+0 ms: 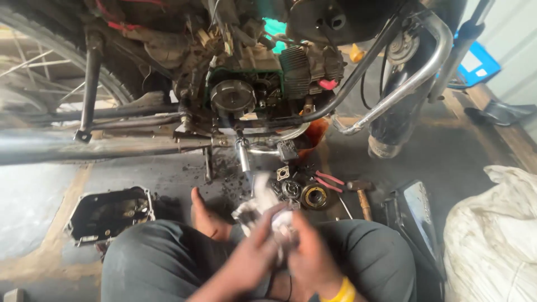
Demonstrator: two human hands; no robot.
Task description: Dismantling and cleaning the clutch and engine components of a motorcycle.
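My left hand [254,249] and my right hand [313,254] are pressed together over my lap, both closed on a crumpled white rag [263,207]. Motion blur hides whether a part lies inside the rag. My right wrist wears a yellow band [342,292]. Just beyond the rag, several small engine parts lie on the floor, among them a round bearing-like part [315,196] and a square gasket plate [283,173]. Ahead stands a motorcycle with its engine [263,84] opened, a round clutch assembly [232,96] exposed.
A removed black engine cover [109,215] lies at the left by my knee. Red-handled pliers [329,182] and a wooden-handled hammer [362,196] rest at right. A black side panel [417,218], a white sack [495,240], the exhaust pipe [84,146] and front tyre [391,126] surround me.
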